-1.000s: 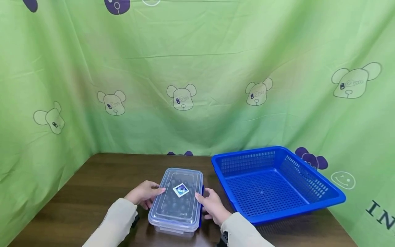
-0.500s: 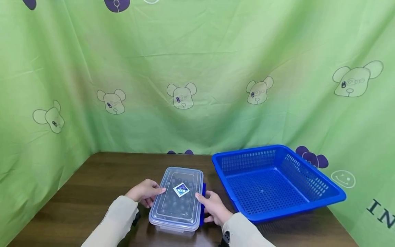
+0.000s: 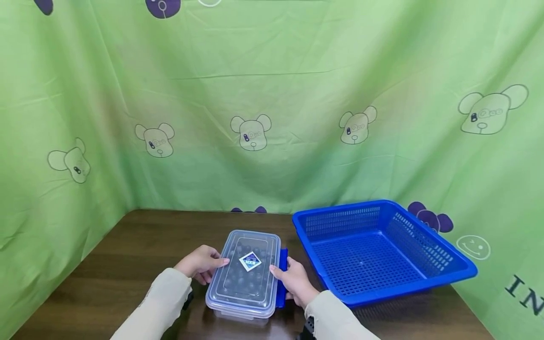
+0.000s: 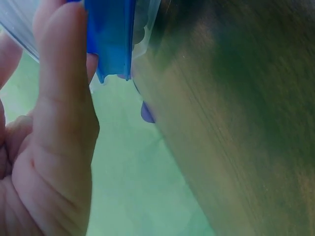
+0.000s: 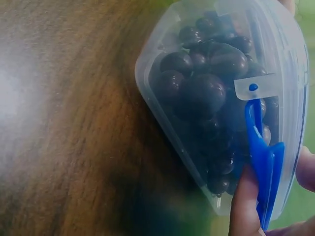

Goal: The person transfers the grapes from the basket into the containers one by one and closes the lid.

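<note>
A clear plastic food box (image 3: 244,295) with a diamond-shaped sticker (image 3: 250,261) on its lid stands on the brown table. Through its wall, the right wrist view shows several dark, shiny round balls (image 5: 204,93). My left hand (image 3: 199,263) grips the box's left side, thumb on the lid's edge, fingers beside the left blue latch (image 4: 110,39). On the opposite side, my right hand (image 3: 296,282) has its thumb on the lid's rim and a finger (image 5: 245,201) against the right blue latch (image 5: 268,169). That latch is swung outward from the wall, still attached at its hinge.
A large blue plastic basket (image 3: 425,286) with perforated walls stands just right of the box. Behind the wooden table (image 3: 170,226) hangs a green curtain (image 3: 293,179) printed with bear heads, which also runs along both sides.
The right blue latch has swung outward from the box's side, with the right fingers moving with it. The left hand, box and basket have stayed in place.
</note>
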The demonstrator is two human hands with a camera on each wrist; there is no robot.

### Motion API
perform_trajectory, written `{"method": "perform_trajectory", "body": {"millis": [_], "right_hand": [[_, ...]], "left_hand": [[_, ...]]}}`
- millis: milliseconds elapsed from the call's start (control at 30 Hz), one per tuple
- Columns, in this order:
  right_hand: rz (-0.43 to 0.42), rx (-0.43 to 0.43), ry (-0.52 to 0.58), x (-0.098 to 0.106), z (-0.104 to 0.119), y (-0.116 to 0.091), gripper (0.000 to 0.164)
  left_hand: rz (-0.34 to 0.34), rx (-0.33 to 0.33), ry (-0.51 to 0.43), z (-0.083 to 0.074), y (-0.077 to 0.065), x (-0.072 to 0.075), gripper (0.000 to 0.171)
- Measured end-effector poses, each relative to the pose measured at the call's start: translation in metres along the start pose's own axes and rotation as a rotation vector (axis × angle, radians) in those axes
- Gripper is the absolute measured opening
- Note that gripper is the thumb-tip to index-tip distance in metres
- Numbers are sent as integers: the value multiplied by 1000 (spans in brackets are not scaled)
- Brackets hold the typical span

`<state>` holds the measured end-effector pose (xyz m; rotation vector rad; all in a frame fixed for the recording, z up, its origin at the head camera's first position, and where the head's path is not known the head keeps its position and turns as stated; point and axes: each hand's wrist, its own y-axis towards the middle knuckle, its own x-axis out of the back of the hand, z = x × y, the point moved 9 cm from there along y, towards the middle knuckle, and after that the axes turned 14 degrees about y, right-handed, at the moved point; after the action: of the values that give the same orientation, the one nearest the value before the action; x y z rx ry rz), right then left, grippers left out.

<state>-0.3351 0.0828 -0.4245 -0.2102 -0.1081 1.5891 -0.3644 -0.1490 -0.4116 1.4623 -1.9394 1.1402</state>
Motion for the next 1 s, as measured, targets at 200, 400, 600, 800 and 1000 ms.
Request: {"method": "perform_trajectory", "body": {"millis": [200, 400, 600, 800, 1000], "right_hand": [[-69, 63, -25, 2, 6, 1, 65], [-97, 86, -64, 1, 9, 2, 57], [-76, 100, -97, -4, 13, 2, 51], [-47, 128, -177, -9, 17, 0, 37], [-34, 168, -302, -12, 24, 2, 32]], "left_hand": [[-8, 4, -18, 0, 2, 0, 28], [-8, 4, -15, 1, 3, -1, 28], [-7, 12, 4, 3, 3, 2, 27], [-9, 38, 29, 7, 5, 2, 32], [1, 37, 43, 11, 5, 1, 36]]}}
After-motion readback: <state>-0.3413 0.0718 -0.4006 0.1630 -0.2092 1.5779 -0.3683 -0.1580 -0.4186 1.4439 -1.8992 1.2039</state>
